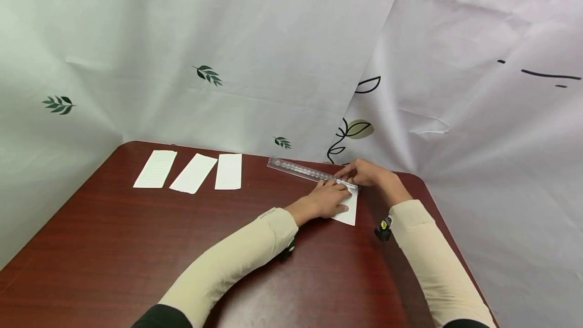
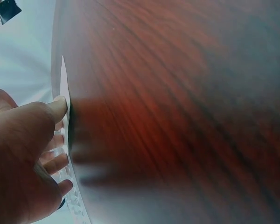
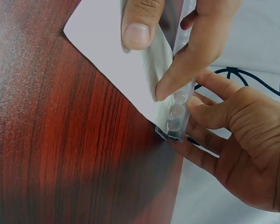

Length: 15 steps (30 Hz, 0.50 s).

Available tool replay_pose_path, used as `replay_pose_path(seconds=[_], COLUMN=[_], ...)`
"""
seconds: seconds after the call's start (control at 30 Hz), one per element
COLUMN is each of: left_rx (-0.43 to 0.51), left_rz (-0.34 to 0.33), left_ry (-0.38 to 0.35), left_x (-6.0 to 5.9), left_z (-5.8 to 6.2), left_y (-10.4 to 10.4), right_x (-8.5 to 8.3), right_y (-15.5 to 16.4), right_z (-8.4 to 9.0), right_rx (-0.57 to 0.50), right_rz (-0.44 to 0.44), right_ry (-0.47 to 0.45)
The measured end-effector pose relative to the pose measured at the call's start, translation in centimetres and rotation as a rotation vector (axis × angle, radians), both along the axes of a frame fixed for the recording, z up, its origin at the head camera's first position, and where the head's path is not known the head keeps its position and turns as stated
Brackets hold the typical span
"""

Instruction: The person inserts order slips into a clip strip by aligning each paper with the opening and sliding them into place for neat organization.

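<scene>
A white sheet of paper [image 1: 349,215] lies near the table's far right edge. Along its far side runs a clear plastic ruler [image 1: 296,168], slanting away to the left. My left hand [image 1: 329,199] presses on the sheet with its fingers spread, some reaching the ruler. In the right wrist view, the left thumb [image 3: 139,32] rests flat on the paper and one fingertip sits near the ruler's edge. My right hand [image 3: 252,140] holds the ruler near its right end, the thumb at the outer edge. Part of the sheet is hidden under the left hand.
Three white paper pieces [image 1: 155,169] [image 1: 193,173] [image 1: 228,171] lie side by side at the far left of the brown table [image 1: 136,247]. A pale patterned curtain [image 1: 255,39] hangs behind the table's far edge and right side.
</scene>
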<state>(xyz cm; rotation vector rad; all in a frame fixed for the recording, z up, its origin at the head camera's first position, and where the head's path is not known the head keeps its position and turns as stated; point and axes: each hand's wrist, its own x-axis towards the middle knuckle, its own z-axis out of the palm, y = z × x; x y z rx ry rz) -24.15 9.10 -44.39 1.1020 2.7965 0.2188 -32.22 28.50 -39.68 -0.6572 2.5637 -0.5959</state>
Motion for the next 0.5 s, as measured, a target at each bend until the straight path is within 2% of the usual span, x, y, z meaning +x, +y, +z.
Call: replay_pose_path(seconds=[0.23,0.5], left_rx=[-0.010,-0.032], left_rz=[0.008,0.024], left_ry=[0.026,0.031], left_x=[0.19,0.41], left_z=[-0.02,-0.06], left_y=[0.49,0.78], right_x=[-0.06,-0.04], right_y=[0.09,0.02], right_z=[0.01,0.06], right_rx=[0.006,0.044], right_rz=[-0.006,0.010], right_ry=[-0.006,0.030])
